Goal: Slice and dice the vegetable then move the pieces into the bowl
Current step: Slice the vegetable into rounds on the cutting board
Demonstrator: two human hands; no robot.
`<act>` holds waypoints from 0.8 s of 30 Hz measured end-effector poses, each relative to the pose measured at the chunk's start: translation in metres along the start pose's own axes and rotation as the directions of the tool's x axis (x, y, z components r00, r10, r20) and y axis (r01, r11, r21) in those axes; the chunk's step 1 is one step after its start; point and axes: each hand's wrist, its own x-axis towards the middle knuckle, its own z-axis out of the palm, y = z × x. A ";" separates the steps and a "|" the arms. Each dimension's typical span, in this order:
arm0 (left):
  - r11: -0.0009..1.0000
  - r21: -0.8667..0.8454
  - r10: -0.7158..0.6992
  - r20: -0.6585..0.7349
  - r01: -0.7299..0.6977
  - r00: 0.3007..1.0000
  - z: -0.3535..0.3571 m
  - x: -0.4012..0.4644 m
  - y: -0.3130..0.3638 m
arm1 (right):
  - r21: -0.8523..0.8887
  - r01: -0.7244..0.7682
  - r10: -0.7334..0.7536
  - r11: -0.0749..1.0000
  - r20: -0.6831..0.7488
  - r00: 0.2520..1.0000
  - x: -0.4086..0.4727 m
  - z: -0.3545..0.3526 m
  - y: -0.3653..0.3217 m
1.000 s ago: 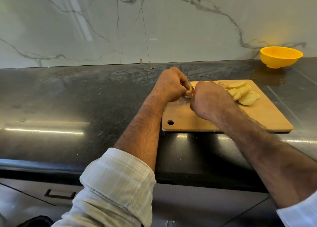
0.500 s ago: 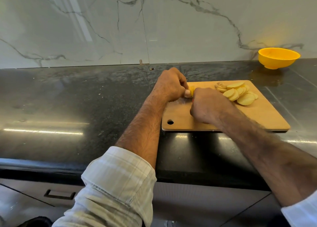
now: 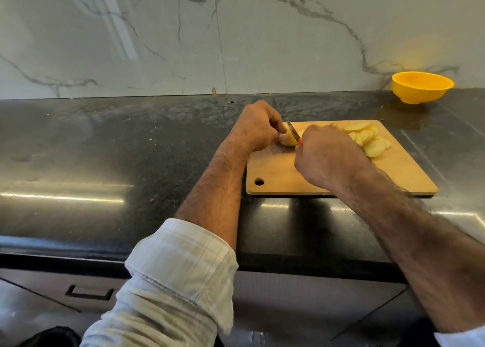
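Knife [image 3: 293, 132] blade is visible again vs 0.5 s ago, raised and angled over the potato piece [image 3: 288, 140]. Right hand [image 3: 325, 155] is curled round the knife's red handle. Left hand [image 3: 258, 126] pinches the potato piece at the upper-left part of the cutting board [image 3: 328, 178]. Cut slices [image 3: 367, 139] are piled on the board's upper right. Yellow bowl [image 3: 422, 87] sits on the dark counter [image 3: 118, 150] at the frame's upper right, well apart from the board.
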 end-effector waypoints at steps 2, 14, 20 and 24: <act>1.000 -0.004 -0.006 0.003 0.006 1.000 0.000 0.001 -0.001 | 0.006 -0.002 0.002 1.000 -0.003 1.000 0.002 0.000 -0.001; 0.999 0.020 -0.036 0.012 0.036 0.999 0.000 -0.002 0.005 | 0.001 -0.063 0.063 0.998 0.116 0.991 0.007 -0.003 -0.017; 0.999 0.033 -0.024 0.008 0.023 1.000 -0.001 -0.003 0.006 | 0.017 -0.070 0.068 0.997 0.114 0.991 0.020 -0.007 -0.024; 0.996 0.067 -0.052 -0.003 0.052 0.999 0.002 0.001 0.005 | -0.020 -0.047 0.050 0.999 0.139 0.989 0.020 -0.008 -0.026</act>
